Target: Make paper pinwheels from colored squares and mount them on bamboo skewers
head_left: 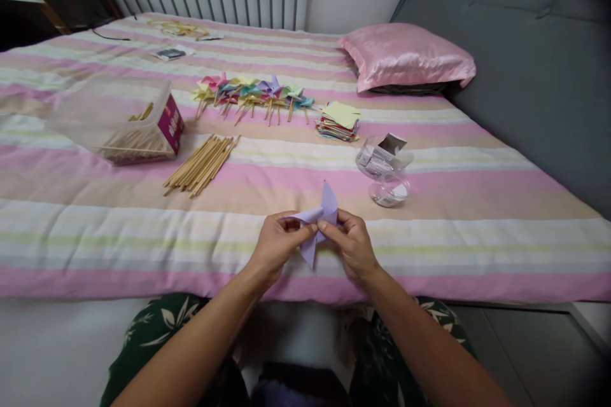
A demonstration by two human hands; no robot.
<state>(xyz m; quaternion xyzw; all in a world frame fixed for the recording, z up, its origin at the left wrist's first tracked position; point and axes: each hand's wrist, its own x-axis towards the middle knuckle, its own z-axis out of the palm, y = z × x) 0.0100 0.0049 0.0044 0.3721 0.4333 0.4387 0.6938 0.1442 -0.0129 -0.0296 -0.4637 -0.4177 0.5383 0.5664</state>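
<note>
A lilac paper pinwheel (326, 205) is pinched at its middle between my two hands, just above the near edge of the bed. My left hand (279, 243) grips its left side, thumb pressed toward the centre. From the other side my right hand (352, 243) holds it, its thumb meeting the left one at the centre. Whatever lies under the thumb tips is hidden. Farther back lies a row of finished pinwheels (248, 94) on sticks, in several colours. A bundle of thin wooden sticks (202, 165) rests on the bed to the left.
A clear plastic box (138, 121) with more sticks stands at the left. Right of centre are a stack of coloured paper squares (338, 119), a clear container (383, 158) and a small round clear tub (389, 191). A pink pillow (405, 57) lies by the grey headboard (515, 57).
</note>
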